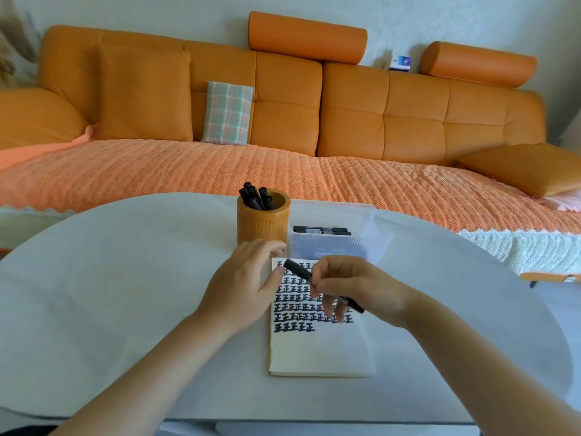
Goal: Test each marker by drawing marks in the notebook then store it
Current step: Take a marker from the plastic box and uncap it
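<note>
Holding a black marker over the notebook
The right hand pinches the barrel mid-length; it looks light, stiff and smooth, so a grip near the middle suits. The left hand lies flat, fingers straight, steadying the notebook's left edge on the surface.

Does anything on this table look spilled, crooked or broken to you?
Nothing stands out. The pen cup stands upright, the notebook lies flat with tidy rows of marks, the clear box sits behind it, and the right hand holds a marker over the page.
</note>
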Demonstrator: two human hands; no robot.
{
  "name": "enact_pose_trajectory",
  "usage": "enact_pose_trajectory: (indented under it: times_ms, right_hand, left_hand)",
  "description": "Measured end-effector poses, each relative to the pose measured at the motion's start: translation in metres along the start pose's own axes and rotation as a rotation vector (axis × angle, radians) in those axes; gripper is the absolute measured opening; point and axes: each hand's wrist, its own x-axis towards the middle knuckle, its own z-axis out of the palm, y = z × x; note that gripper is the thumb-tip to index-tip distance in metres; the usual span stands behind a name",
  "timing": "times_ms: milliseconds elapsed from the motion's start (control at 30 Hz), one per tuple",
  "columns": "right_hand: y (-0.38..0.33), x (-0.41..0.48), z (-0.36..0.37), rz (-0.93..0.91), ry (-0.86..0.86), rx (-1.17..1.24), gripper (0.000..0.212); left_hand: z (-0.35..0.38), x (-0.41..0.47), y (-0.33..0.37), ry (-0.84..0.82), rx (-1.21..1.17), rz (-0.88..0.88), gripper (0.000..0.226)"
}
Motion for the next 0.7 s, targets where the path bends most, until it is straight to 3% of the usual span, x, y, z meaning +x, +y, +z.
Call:
enact_pose_trajectory:
  times_ms: [100, 233, 400, 467, 700]
  right_hand:
    - [0.001, -0.002, 0.005, 0.005, 0.062, -0.315, 0.012]
    - [0.004, -0.002, 0.007, -0.050, 0.163, -0.566, 0.020]
    - [0.007, -0.002, 0.014, -0.115, 0.227, -0.971, 0.026]
    - [0.009, -0.001, 0.019, -0.180, 0.268, -1.005, 0.015]
    - [0.017, 0.003, 0.022, -0.248, 0.266, -1.037, 0.026]
  left_hand:
    - [-0.004, 0.001, 0.005, -0.090, -0.023, 0.065, 0.040]
    - [-0.003, 0.001, 0.007, -0.184, 0.085, 0.162, 0.028]
    - [0.002, -0.001, 0.009, -0.183, 0.090, 0.197, 0.019]
    - [0.002, -0.001, 0.013, -0.174, 0.084, 0.199, 0.020]
    - [-0.002, -0.002, 0.018, -0.157, 0.090, 0.176, 0.017]
